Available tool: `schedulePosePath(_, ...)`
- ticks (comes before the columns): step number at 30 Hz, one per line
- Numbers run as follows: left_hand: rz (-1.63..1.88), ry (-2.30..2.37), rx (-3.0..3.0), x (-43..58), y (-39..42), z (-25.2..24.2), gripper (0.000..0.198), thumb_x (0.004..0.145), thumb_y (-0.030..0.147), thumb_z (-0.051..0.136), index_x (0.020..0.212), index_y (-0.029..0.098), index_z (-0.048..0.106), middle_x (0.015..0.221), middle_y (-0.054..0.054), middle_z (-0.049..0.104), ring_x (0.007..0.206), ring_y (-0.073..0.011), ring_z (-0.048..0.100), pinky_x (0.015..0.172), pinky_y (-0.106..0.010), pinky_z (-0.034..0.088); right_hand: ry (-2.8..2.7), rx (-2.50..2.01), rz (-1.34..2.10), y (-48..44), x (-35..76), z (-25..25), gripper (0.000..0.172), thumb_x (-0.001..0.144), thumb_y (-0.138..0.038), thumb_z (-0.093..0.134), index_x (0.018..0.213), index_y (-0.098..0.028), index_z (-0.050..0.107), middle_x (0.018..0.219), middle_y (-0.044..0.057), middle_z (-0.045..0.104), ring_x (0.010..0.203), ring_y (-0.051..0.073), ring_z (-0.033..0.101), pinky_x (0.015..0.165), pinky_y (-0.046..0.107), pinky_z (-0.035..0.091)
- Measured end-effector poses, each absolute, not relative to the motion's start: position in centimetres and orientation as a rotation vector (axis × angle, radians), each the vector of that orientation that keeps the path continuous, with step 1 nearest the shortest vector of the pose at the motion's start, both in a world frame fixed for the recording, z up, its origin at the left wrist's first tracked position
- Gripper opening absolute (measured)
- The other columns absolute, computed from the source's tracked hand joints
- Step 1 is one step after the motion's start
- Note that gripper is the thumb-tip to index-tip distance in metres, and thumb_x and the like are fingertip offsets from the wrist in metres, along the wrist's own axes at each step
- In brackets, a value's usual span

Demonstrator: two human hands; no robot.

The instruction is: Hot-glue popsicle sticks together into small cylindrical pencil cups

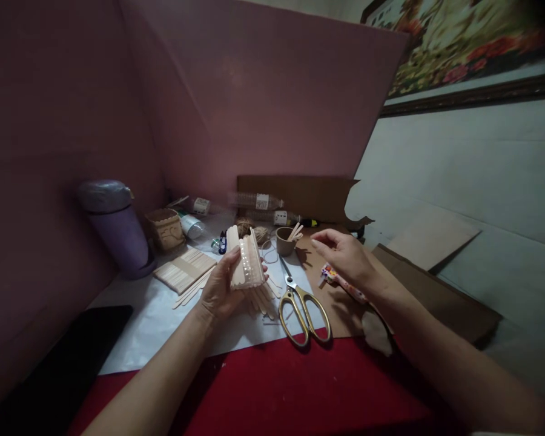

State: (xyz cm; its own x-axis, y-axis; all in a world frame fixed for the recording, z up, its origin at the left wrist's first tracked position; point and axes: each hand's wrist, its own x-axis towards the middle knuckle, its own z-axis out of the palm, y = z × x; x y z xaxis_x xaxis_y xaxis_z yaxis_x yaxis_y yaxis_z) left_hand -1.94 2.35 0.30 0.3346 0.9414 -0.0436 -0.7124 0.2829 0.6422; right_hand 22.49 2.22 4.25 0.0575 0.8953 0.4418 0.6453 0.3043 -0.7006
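My left hand (pixel 220 281) grips a piece built of upright wooden craft sticks (pixel 245 263), set side by side, with a shiny clear strip across them. My right hand (pixel 345 254) hovers to the right, its thumb and fingertips drawn together, and I see nothing between them. Beneath it lies a flower-patterned glue gun (pixel 345 283), partly hidden by the forearm. Gold-handled scissors (pixel 305 315) rest open-bladed between the hands. A small brown pot (pixel 285 242) with a few craft sticks stands behind the scissors. Loose craft sticks (pixel 261 300) lie below the held piece.
A banded bundle of craft sticks (pixel 184 269) lies on the left, near a carved brown pot (pixel 164 229) and a purple tumbler (pixel 118 233). Plastic bottles (pixel 258 201) and twine balls (pixel 260 234) sit at the back, before a cardboard sheet (pixel 300 197). Red cloth (pixel 272 381) covers the front.
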Motion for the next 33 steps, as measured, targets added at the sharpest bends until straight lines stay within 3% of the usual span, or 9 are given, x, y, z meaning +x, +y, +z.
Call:
schedulePosePath(2,1.176,0.476,0.585,-1.9,2.4,0.3,0.025,0.081,0.029,0.066,0.1,0.014,0.063,0.08,-0.008,0.074,0.074,-0.0246,0.072,0.073,-0.04,0.06,-1.787,-1.649,0.261,2.0,25.6,4.0,0.018,0.084,-0.03,0.056,0.079,-0.017,0.068,0.077,0.007,0.069,0.066,0.018,0.061,0.058,0.027,0.043)
schedulePosePath(5,1.181,0.498,0.594,-1.7,2.4,0.4,0.028,0.08,0.03,0.067,0.102,0.013,0.063,0.082,-0.01,0.074,0.074,-0.0262,0.073,0.071,-0.041,0.06,-2.08,-1.913,0.163,1.2,28.7,2.8,0.026,0.082,-0.038,0.061,0.069,-0.017,0.066,0.07,0.008,0.068,0.066,0.019,0.06,0.056,0.028,0.035)
schedulePosePath(9,1.192,0.55,0.612,-1.5,2.4,0.5,0.028,0.082,0.029,0.064,0.104,0.011,0.063,0.082,-0.011,0.073,0.071,-0.0254,0.072,0.067,-0.04,0.06,-2.126,-2.136,0.064,0.0,29.5,0.6,0.032,0.076,-0.041,0.068,0.095,-0.015,0.068,0.093,0.013,0.071,0.08,0.025,0.064,0.062,0.03,0.037)
schedulePosePath(12,1.196,0.571,0.631,-1.4,2.3,0.5,0.026,0.083,0.028,0.062,0.102,0.01,0.064,0.08,-0.011,0.073,0.068,-0.0239,0.071,0.064,-0.038,0.06,-2.064,-2.164,0.046,0.0,29.1,-0.6,0.041,0.083,-0.038,0.059,0.116,-0.013,0.062,0.109,0.018,0.07,0.093,0.029,0.065,0.072,0.033,0.042)
schedulePosePath(16,1.2,0.576,0.627,-1.3,2.2,0.4,0.025,0.085,0.03,0.062,0.099,0.009,0.064,0.079,-0.011,0.072,0.066,-0.0221,0.069,0.065,-0.037,0.06,-2.072,-2.049,0.099,0.4,29.1,-0.9,0.036,0.095,-0.031,0.037,0.112,-0.012,0.063,0.112,0.02,0.069,0.098,0.029,0.065,0.08,0.036,0.044)
schedulePosePath(20,1.181,0.601,0.629,-1.3,2.2,0.1,0.029,0.085,0.035,0.063,0.098,0.009,0.065,0.077,-0.011,0.071,0.066,-0.0227,0.069,0.063,-0.037,0.059,-1.992,-1.862,0.224,0.2,29.9,-0.3,0.039,0.095,-0.033,0.03,0.094,-0.019,0.066,0.099,0.013,0.072,0.09,0.025,0.066,0.079,0.034,0.047)
schedulePosePath(25,1.146,0.609,0.633,-1.2,2.3,-0.2,0.031,0.084,0.037,0.062,0.096,0.009,0.066,0.074,-0.01,0.07,0.063,-0.0221,0.067,0.061,-0.035,0.057,-1.701,-1.669,0.294,-0.8,30.5,0.6,0.037,0.086,-0.053,0.049,0.086,-0.02,0.064,0.08,0.008,0.068,0.075,0.024,0.063,0.066,0.032,0.046)
schedulePosePath(30,1.145,0.652,0.658,-1.1,2.1,-0.1,0.034,0.082,0.038,0.061,0.093,0.007,0.068,0.071,-0.011,0.069,0.062,-0.021,0.066,0.059,-0.033,0.056,-1.514,-1.522,0.819,-3.7,27.9,2.9,0.048,0.071,-0.063,0.072,0.071,-0.022,0.047,0.054,-0.006,0.038,0.045,0.009,0.034,0.042,0.024,0.027)
schedulePosePath(33,1.153,0.672,0.66,-0.9,1.8,0.3,0.034,0.083,0.038,0.059,0.093,0.007,0.068,0.075,-0.012,0.071,0.061,-0.0217,0.066,0.056,-0.034,0.055,-1.427,-1.417,1.182,-5.9,25.3,4.5,0.051,0.073,-0.067,0.07,0.076,-0.02,0.048,0.055,-0.007,0.039,0.043,0.006,0.03,0.04,0.022,0.024)
